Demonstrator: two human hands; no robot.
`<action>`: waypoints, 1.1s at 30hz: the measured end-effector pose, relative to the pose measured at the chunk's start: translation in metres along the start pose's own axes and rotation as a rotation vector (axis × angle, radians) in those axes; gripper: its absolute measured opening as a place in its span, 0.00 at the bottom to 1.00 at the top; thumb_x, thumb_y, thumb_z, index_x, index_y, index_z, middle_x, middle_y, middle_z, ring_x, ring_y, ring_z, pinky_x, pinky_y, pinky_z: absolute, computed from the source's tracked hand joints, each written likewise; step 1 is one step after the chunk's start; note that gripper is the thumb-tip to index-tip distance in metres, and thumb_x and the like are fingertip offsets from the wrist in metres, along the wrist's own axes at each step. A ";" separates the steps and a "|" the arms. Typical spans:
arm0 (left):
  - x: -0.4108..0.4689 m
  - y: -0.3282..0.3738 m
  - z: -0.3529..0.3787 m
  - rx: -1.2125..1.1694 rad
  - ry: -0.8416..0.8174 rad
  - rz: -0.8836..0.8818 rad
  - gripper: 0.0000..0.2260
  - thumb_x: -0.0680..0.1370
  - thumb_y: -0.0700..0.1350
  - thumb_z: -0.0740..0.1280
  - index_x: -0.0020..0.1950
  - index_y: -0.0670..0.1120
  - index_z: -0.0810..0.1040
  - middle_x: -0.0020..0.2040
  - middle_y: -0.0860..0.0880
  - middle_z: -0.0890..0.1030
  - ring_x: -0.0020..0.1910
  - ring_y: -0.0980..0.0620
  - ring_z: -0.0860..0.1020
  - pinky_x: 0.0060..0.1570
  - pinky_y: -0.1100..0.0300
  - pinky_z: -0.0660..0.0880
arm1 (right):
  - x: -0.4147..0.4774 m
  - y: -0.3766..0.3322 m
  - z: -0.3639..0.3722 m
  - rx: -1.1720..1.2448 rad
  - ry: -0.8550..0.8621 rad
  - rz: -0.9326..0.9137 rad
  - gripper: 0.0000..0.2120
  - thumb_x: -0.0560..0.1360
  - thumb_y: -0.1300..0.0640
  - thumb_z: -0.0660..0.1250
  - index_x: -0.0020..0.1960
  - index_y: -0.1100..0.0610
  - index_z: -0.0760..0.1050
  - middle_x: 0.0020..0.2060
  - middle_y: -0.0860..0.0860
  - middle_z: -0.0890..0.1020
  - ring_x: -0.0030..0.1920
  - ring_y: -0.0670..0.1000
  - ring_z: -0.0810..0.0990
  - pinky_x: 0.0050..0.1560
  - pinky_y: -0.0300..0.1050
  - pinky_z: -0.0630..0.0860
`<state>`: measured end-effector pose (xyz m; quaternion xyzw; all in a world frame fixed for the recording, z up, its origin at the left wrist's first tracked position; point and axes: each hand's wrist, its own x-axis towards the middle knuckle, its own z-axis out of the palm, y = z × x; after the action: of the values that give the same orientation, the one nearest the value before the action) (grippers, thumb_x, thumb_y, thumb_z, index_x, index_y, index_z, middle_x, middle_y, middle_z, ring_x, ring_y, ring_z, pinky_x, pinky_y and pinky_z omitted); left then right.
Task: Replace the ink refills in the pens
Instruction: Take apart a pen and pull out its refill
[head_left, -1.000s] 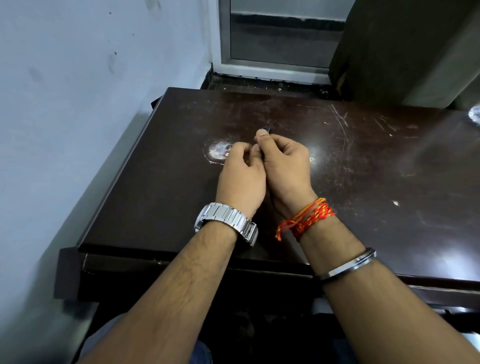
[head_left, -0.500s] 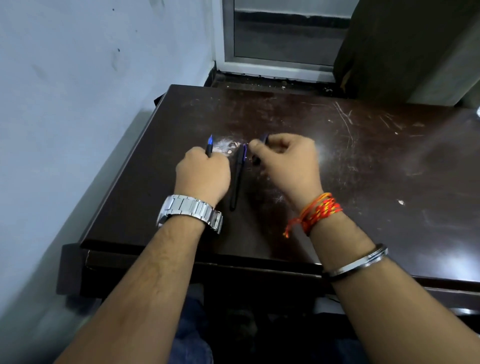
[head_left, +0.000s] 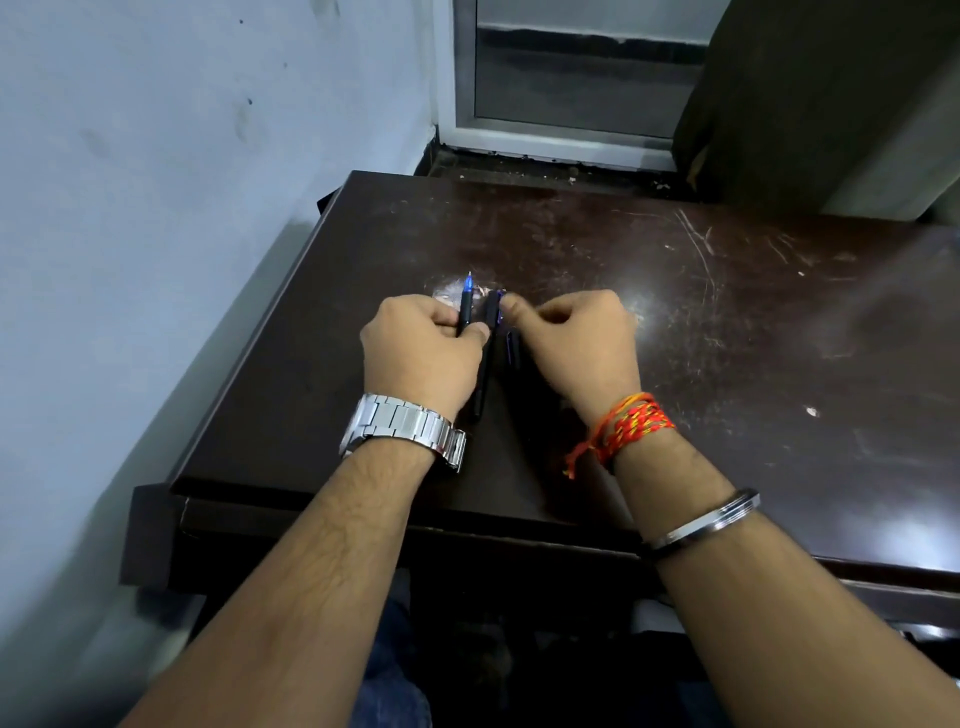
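My feed is dim and bluish. Glare patches shine on the glossy dark worktop (head_left: 727, 322), strongest at its near right edge. I see soft shadow down the left wall (head_left: 156, 208), blurred forearms at the bottom, and wide-angle bending at the edges.

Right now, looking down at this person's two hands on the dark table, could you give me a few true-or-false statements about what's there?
1. The left hand holds a blue-tipped pen part. True.
2. That blue tip points toward the person. False: it points away, toward the wall.
3. A metal watch is on the left wrist. True.
4. The right hand lies flat and open on the table. False: its fingers pinch the top of a dark pen barrel.
5. Red-orange threads circle the right wrist. True.
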<state>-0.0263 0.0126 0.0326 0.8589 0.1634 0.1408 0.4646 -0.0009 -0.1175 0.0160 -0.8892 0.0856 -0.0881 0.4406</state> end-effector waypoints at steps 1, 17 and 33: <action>-0.001 0.001 0.001 -0.011 -0.012 0.020 0.07 0.66 0.47 0.79 0.35 0.50 0.81 0.27 0.60 0.76 0.29 0.66 0.76 0.27 0.81 0.66 | -0.001 -0.002 -0.001 0.115 -0.008 0.007 0.25 0.72 0.38 0.70 0.30 0.58 0.79 0.23 0.52 0.79 0.26 0.47 0.77 0.31 0.41 0.73; -0.007 0.010 0.004 -0.078 -0.112 0.109 0.18 0.64 0.43 0.80 0.52 0.48 0.81 0.28 0.53 0.81 0.36 0.58 0.82 0.42 0.62 0.78 | 0.000 -0.008 -0.002 0.546 -0.288 0.024 0.10 0.79 0.59 0.68 0.39 0.55 0.82 0.33 0.52 0.83 0.31 0.46 0.78 0.35 0.44 0.75; -0.007 0.009 0.005 -0.028 -0.068 0.124 0.17 0.66 0.40 0.73 0.55 0.49 0.78 0.33 0.52 0.81 0.40 0.51 0.82 0.38 0.64 0.75 | -0.006 -0.011 0.009 0.621 -0.240 0.085 0.05 0.75 0.59 0.73 0.47 0.56 0.78 0.44 0.62 0.86 0.44 0.58 0.86 0.51 0.57 0.81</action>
<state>-0.0291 0.0014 0.0370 0.8651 0.0919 0.1424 0.4721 -0.0039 -0.1026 0.0189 -0.7122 0.0393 0.0136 0.7007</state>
